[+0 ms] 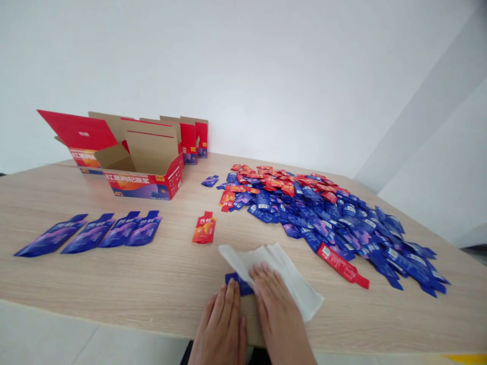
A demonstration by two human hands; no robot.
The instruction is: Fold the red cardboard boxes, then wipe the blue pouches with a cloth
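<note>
A blue pouch [239, 284] lies on the table in front of me, partly hidden by my fingers and a cloth. My left hand [224, 314] rests on its left end with the fingers stretched out side by side. Over its right part is a folded white cloth [299, 284], and my right hand [276, 299] presses flat on this cloth, fingers extended and slightly apart. Just beyond the cloth, to the left, a red pouch [204, 228] lies face up with its spout pointing away.
Several blue pouches [142, 229] form a row at the left. Behind them stands an open carton [142, 186], with more red cartons [189, 144] toward the wall. A large heap of blue and red pouches [319, 213] covers the right side. One red pouch [342, 264] lies at its near edge.
</note>
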